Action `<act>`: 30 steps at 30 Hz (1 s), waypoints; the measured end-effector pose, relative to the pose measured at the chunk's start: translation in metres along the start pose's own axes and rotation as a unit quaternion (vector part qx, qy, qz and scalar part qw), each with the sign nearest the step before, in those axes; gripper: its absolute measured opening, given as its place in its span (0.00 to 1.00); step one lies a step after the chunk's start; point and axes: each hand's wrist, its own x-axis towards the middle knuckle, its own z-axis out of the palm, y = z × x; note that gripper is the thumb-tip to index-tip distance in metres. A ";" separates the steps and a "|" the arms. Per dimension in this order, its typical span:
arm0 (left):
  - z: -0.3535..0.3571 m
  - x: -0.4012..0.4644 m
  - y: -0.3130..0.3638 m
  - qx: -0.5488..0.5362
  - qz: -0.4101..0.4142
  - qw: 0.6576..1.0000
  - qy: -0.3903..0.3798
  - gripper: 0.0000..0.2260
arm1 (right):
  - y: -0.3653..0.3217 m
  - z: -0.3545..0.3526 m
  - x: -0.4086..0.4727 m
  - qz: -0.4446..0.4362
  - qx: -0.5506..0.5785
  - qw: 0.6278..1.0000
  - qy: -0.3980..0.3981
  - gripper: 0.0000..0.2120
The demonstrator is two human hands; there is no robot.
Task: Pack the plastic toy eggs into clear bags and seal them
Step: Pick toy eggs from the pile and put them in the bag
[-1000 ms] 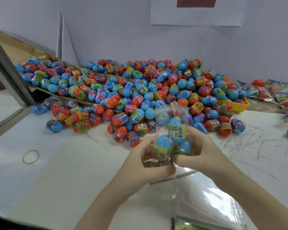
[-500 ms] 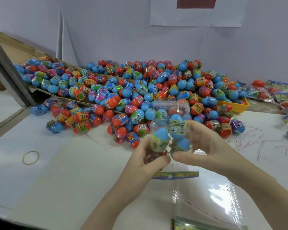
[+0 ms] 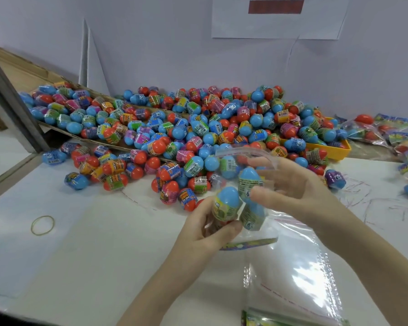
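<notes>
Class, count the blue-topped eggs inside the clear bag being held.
3: one lower left, one upper middle, one lower right. More may hide behind the left hand.

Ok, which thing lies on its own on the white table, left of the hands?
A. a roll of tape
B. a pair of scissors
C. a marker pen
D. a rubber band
D: a rubber band lies flat on the table, apart from the egg pile.
</notes>
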 end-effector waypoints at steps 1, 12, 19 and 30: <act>0.000 0.000 0.000 0.003 0.001 1.000 -0.006 0.12 | -0.003 0.001 0.000 -0.013 0.035 0.999 0.013 0.23; 0.011 0.001 0.009 0.016 -0.037 0.999 -0.018 0.13 | -0.003 0.010 0.006 -0.015 0.100 0.993 0.054 0.20; 0.013 0.006 0.006 -0.029 -0.045 0.998 0.024 0.15 | 0.000 0.001 0.003 0.047 0.080 0.996 0.007 0.22; 0.009 0.005 0.008 -0.031 -0.084 0.996 -0.014 0.17 | 0.003 0.006 -0.001 0.062 0.076 0.995 -0.001 0.27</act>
